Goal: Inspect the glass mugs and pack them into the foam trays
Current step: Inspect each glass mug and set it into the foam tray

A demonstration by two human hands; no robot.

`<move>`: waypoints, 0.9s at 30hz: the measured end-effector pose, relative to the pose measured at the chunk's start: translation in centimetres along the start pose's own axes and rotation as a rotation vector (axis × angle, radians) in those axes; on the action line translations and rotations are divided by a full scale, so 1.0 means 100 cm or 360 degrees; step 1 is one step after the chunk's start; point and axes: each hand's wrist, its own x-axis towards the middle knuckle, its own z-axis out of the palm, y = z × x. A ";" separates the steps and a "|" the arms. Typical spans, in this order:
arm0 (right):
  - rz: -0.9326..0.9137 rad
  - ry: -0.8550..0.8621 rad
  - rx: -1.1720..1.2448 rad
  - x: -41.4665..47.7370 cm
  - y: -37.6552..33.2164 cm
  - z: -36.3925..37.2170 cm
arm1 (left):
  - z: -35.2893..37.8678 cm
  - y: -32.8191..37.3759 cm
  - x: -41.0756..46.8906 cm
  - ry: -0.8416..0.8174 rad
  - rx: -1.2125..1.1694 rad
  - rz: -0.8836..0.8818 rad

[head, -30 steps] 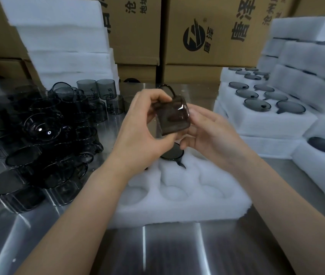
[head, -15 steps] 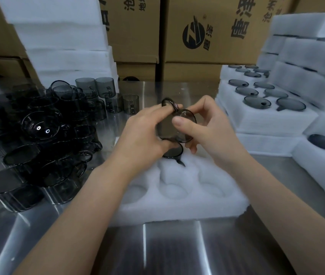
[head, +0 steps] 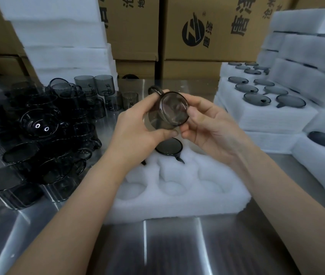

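Observation:
A smoky grey glass mug (head: pixel 168 111) is held on its side above the foam tray (head: pixel 177 187), its round end facing me and its handle at the upper left. My left hand (head: pixel 135 128) grips its left wall with fingers and thumb. My right hand (head: pixel 207 126) pinches its right rim. One mug (head: pixel 168 146) sits in a far pocket of the tray; the near pockets hold nothing.
Several loose grey mugs (head: pixel 38 132) are piled on the steel table (head: pixel 173 245) at the left. Filled foam trays (head: pixel 265 104) are stacked at the right, blank foam slabs (head: pixel 62 42) at the back left, cardboard boxes (head: pixel 207 28) behind.
Both hands have turned the mug from side-on to end-on and lowered it slightly; the handle now points up-left.

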 end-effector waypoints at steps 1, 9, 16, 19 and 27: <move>-0.0008 -0.0010 -0.0035 0.001 0.000 0.001 | 0.000 -0.001 0.001 0.0005 -0.0021 -0.0024; -0.0220 0.0312 -0.0782 0.000 0.008 0.004 | 0.003 -0.001 -0.001 -0.0067 0.0220 0.0054; -0.0318 0.0490 -0.0794 0.000 0.007 0.006 | 0.007 -0.001 0.001 -0.0150 0.0317 0.0224; -0.0147 0.0460 -0.0539 0.000 0.005 0.007 | 0.008 -0.004 0.000 -0.0114 0.0252 0.0172; 0.0241 0.0196 -0.0285 0.006 0.004 0.003 | 0.007 -0.005 -0.002 -0.0288 0.0139 0.0315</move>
